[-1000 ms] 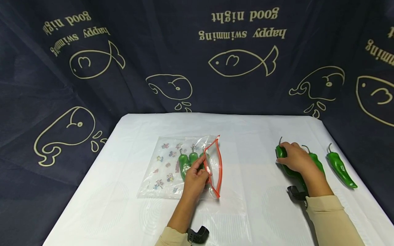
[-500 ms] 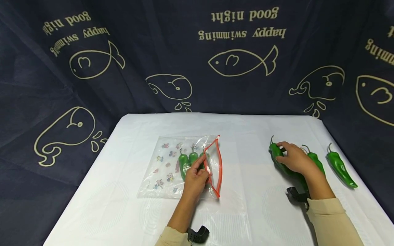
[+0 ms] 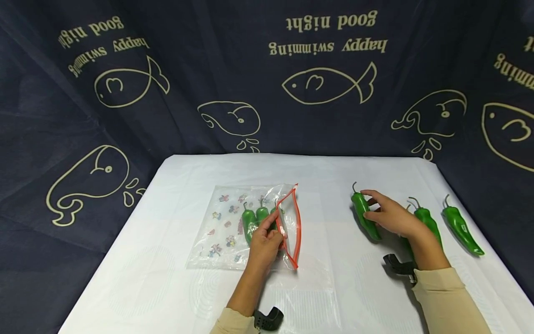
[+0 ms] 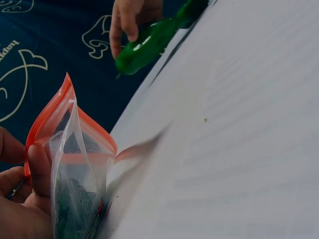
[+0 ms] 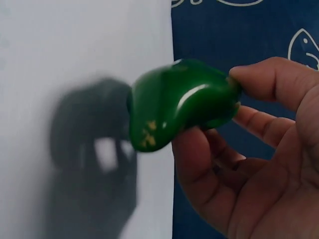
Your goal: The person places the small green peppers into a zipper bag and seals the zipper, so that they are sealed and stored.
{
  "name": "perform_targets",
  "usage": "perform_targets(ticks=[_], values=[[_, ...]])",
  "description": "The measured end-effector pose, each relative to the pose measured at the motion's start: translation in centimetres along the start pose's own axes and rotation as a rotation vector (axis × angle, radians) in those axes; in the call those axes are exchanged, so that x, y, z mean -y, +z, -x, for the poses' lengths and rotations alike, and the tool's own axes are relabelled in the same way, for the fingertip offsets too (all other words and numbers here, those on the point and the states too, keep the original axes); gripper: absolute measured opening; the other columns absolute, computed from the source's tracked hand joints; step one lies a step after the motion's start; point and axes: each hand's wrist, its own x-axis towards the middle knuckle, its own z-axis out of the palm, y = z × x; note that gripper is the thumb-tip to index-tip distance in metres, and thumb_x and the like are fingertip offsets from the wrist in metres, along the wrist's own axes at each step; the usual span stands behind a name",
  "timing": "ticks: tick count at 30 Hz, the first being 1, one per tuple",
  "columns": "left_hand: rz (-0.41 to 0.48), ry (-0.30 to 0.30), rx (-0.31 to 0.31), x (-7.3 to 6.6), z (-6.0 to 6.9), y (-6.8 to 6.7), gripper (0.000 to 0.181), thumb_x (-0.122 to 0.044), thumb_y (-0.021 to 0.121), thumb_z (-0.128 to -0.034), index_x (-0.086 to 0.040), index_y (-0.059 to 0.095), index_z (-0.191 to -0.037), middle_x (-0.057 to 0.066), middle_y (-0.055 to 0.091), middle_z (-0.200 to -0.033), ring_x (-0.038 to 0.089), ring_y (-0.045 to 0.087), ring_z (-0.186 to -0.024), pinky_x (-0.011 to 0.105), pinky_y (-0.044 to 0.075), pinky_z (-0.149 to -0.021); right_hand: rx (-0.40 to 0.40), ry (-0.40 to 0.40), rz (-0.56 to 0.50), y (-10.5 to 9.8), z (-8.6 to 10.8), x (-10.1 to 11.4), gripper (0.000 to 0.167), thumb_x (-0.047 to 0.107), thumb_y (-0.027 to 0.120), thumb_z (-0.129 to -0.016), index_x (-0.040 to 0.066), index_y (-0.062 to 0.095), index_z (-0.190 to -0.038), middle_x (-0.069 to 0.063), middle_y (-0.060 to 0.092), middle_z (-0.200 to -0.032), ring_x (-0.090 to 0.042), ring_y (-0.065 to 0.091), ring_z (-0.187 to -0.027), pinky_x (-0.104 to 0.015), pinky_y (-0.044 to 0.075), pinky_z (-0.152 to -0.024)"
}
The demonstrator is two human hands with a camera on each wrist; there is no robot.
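My left hand (image 3: 263, 248) pinches the near edge of a clear zip bag (image 3: 204, 250) by its red zip strip (image 3: 298, 222). The bag's mouth gapes toward the right. Inside it lie several green peppers (image 3: 249, 222), partly covered by my fingers. With thumb and fingertips, my right hand (image 3: 390, 215) holds another long green pepper (image 3: 360, 208), stem pointing away. It hangs above the white table, its shadow apart from it in the right wrist view, where the pepper's tip (image 5: 149, 134) faces the camera.
On the right side lie more green peppers: one at the far right (image 3: 460, 229), another (image 3: 427, 218) beside my right wrist, and one mostly hidden under that forearm. The white table (image 3: 167, 222) ends at a dark printed cloth (image 3: 233, 55) behind.
My right hand has drawn the pepper leftward, away from the other peppers and clear of them. The left hand and the bag have stayed still.
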Motion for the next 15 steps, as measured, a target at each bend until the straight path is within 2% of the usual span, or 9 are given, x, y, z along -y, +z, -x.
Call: perform_targets(ticks=[6,11,15], values=[[0.002,0.001,0.001,0.0,0.0,0.0,0.066,0.012,0.051,-0.0814,-0.008,0.052,-0.145,-0.002,0.044,-0.059,0.007,0.049,-0.059,0.018,0.045,-0.052,0.042,-0.025,-0.094,0.4,-0.3,0.5,0.066,0.007,0.062,-0.095,0.001,0.029,-0.152,-0.034,0.044,-0.131,-0.024,0.057,-0.076,-0.038,0.053,-0.064],[0.005,0.002,0.005,0.0,0.0,0.0,0.066,0.013,0.051,-0.0817,-0.007,0.051,-0.145,-0.001,0.045,-0.058,0.007,0.049,-0.059,0.018,0.045,-0.052,0.106,-0.041,-0.169,1.0,-0.5,1.0,0.065,0.009,0.063,-0.094,0.005,0.032,-0.151,-0.031,0.042,-0.134,-0.023,0.056,-0.076,-0.038,0.053,-0.063],[0.009,0.004,0.002,0.0,0.0,0.0,0.066,0.013,0.052,-0.0814,-0.007,0.052,-0.144,-0.002,0.043,-0.058,0.007,0.048,-0.058,0.017,0.044,-0.051,0.149,-0.041,-0.191,2.2,-0.8,1.6,0.062,0.01,0.064,-0.093,0.009,0.037,-0.149,-0.029,0.042,-0.133,-0.023,0.058,-0.078,-0.038,0.053,-0.065]])
